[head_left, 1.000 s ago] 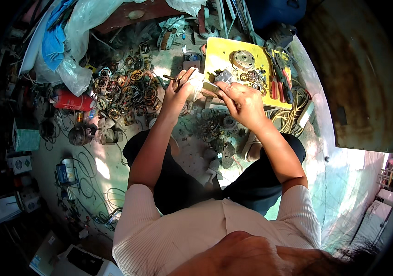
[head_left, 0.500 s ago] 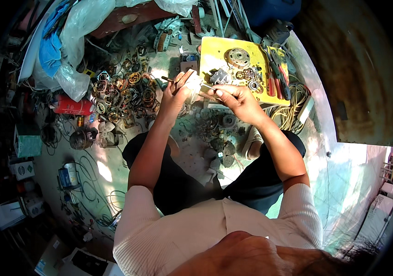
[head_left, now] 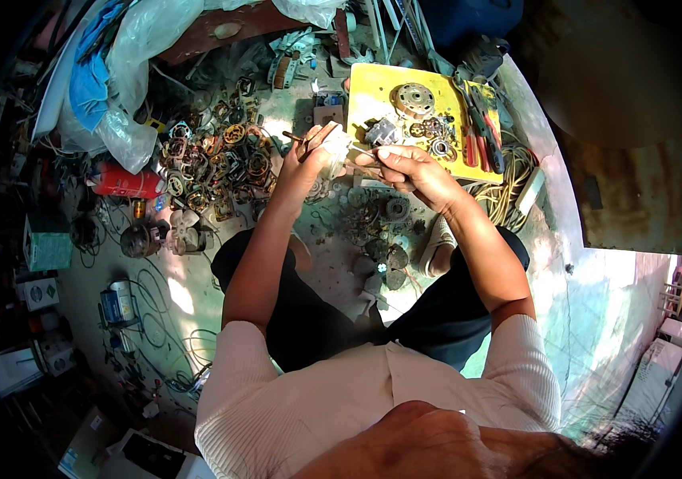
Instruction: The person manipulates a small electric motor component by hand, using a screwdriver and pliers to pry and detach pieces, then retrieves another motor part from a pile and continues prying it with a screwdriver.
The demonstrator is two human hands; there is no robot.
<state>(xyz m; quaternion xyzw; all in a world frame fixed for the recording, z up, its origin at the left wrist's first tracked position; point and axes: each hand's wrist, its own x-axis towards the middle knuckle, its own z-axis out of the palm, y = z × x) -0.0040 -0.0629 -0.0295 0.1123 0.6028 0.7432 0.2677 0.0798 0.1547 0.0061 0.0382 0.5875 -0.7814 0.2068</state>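
Note:
My left hand (head_left: pixel 301 166) is closed round a pale, whitish part (head_left: pixel 337 142), glaring in the sunlight. A dark thin rod (head_left: pixel 291 136) sticks out on the left side of that hand. From the right, my right hand (head_left: pixel 419 172) pinches a thin metal tool (head_left: pixel 362 151) whose tip points at the pale part; whether they touch is unclear. Just beyond my hands lies a yellow board (head_left: pixel 365 84). On it rest a round metal disc with holes (head_left: pixel 414 99), a grey block-shaped part (head_left: pixel 382 131), a ring-shaped part (head_left: pixel 442 148) and red-handled pliers (head_left: pixel 470 150).
Coils and motor parts (head_left: pixel 233 160) are heaped on the floor at the left, near a red cylinder (head_left: pixel 127 182). Small parts (head_left: pixel 385 211) lie between my feet. Coiled cable (head_left: pixel 509 188) sits right of the board. Clear plastic sheeting (head_left: pixel 145 56) hangs at the far left.
My right hand has turned slightly and its fingers have shifted on the thin tool. My left hand and the pale part stay nearly in place.

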